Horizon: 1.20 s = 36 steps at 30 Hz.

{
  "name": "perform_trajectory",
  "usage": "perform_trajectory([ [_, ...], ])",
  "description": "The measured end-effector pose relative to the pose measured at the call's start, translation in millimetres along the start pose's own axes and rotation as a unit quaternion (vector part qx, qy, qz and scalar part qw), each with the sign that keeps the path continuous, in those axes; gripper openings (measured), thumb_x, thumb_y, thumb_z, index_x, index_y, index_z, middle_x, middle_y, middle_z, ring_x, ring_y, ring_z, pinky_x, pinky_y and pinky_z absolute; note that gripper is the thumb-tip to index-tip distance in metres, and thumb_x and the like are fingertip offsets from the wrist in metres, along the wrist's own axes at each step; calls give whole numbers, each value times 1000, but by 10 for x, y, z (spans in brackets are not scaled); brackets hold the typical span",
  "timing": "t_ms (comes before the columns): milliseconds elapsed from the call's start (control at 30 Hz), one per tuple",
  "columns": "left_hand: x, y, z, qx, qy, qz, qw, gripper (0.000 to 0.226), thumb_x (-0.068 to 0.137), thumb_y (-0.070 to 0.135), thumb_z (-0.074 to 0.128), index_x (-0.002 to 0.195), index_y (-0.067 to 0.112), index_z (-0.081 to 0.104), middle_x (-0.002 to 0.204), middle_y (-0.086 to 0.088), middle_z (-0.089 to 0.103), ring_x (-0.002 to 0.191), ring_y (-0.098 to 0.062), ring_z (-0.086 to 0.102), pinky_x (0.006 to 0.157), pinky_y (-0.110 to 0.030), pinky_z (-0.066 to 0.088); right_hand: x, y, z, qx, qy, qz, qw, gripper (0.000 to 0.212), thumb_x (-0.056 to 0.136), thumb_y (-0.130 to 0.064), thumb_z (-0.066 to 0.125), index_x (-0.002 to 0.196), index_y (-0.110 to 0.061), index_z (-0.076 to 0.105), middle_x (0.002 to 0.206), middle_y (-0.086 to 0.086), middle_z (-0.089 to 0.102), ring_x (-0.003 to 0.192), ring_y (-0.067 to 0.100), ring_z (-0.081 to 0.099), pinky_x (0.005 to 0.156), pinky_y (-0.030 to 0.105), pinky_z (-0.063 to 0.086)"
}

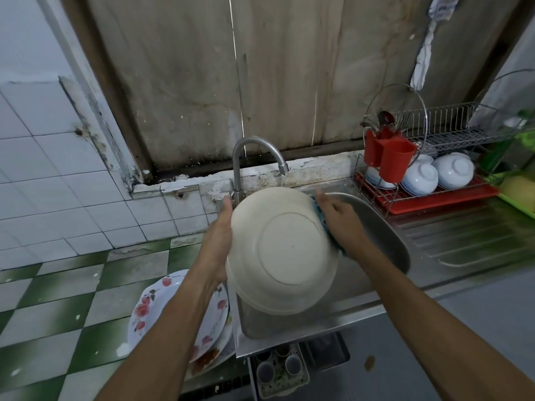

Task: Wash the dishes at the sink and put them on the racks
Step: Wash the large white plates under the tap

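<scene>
Cream plastic basin: large, round, its base turned toward you. It is held tilted above the sink, under the running tap.

- **Hands:** your left hand grips the left rim, with the fingers hidden behind it. Your right hand presses a blue scrubber against the right rim with flat fingers.
- **Handling, as judged:** light, stiff with some give, unlikely to break, slippery while wet.
- **Hold:** take it at opposite rims, since a one-handed grip may slip.
- **Destination:** the dish rack, to the right.

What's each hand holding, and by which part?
Left hand holds the cream bowl at its left rim; right hand presses a blue scrubber to its right rim.
</scene>
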<state>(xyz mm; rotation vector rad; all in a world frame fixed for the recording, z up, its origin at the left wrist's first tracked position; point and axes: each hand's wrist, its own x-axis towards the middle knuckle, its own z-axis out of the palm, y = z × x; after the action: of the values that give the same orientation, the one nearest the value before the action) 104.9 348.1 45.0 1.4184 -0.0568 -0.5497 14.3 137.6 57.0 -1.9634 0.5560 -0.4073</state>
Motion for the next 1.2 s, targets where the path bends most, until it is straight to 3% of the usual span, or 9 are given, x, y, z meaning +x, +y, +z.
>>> perform_trajectory([
  [167, 34, -106, 90, 181, 115, 101, 972, 79, 93, 80, 19, 93, 25, 76, 93, -4, 76, 93, -20, 69, 90, -37, 50, -98, 239, 21, 126, 41, -68, 989, 48, 88, -66, 60, 71, -22, 67, 68, 5, 66, 64, 17, 63, 69, 49, 56],
  [267, 145, -161, 144, 74, 47, -80, 993, 97, 74, 98, 18, 116, 25, 65, 127, -15, 63, 121, -31, 55, 103, -52, 45, -255, 204, 90, 2, 88, -231, 969, 48, 87, -68, 59, 75, -22, 68, 63, -4, 64, 54, 5, 57, 52, 33, 53],
  [400, 158, -129, 125, -133, -87, -220, 962, 62, 91, 61, 40, 113, 8, 60, 99, -21, 71, 104, -41, 62, 77, -53, 56, -488, 289, 182, -250, 34, -484, 838, 49, 94, -65, 52, 89, -22, 75, 82, -9, 72, 62, -2, 58, 52, 15, 48],
  [600, 131, -256, 101, -189, -90, -149, 966, 44, 96, 39, 48, 130, 13, 58, 109, -19, 71, 102, -38, 63, 90, -48, 51, -356, 147, 98, -24, -33, -168, 985, 56, 92, -76, 37, 94, -34, 73, 75, -7, 70, 64, 4, 65, 61, 31, 57],
  [700, 102, -338, 190, -195, -116, -134, 965, 55, 102, 55, 40, 128, 13, 63, 116, -18, 72, 100, -36, 70, 89, -47, 52, -118, 32, 228, 30, -104, -49, 993, 85, 90, -83, 18, 151, -28, 40, 147, 4, 52, 131, 18, 52, 110, 41, 41],
  [833, 42, -410, 373, -186, -136, -114, 966, 60, 105, 55, 30, 139, 14, 57, 129, -18, 67, 117, -33, 65, 98, -46, 50, -134, 126, 606, -238, -174, -88, 952, 67, 107, -52, 17, 162, -16, 3, 170, 8, -4, 156, 23, -8, 124, 45, -7],
  [967, 95, -465, 229, -189, -85, -119, 971, 69, 99, 60, 44, 133, 2, 57, 119, -25, 70, 116, -43, 63, 98, -50, 51, -472, 37, 596, -120, -290, -125, 941, 50, 111, -37, 26, 156, -17, 33, 161, 6, 35, 145, 20, 35, 123, 37, 20],
  [1067, 164, -453, 66, -165, -59, -126, 976, 66, 97, 61, 45, 132, 7, 59, 115, -25, 71, 107, -43, 64, 92, -50, 52, -556, 227, 315, -280, -319, -244, 872, 47, 108, -46, 32, 151, -31, 44, 149, -5, 53, 126, 16, 58, 104, 30, 42],
  [1200, 152, -421, 57, -159, -98, -137, 973, 59, 101, 59, 37, 126, 12, 62, 114, -21, 72, 97, -38, 70, 86, -46, 52, -201, 628, 62, -522, -187, -294, 778, 63, 104, -57, 10, 149, -32, 45, 160, 8, 37, 147, 36, 34, 118, 58, 22],
])
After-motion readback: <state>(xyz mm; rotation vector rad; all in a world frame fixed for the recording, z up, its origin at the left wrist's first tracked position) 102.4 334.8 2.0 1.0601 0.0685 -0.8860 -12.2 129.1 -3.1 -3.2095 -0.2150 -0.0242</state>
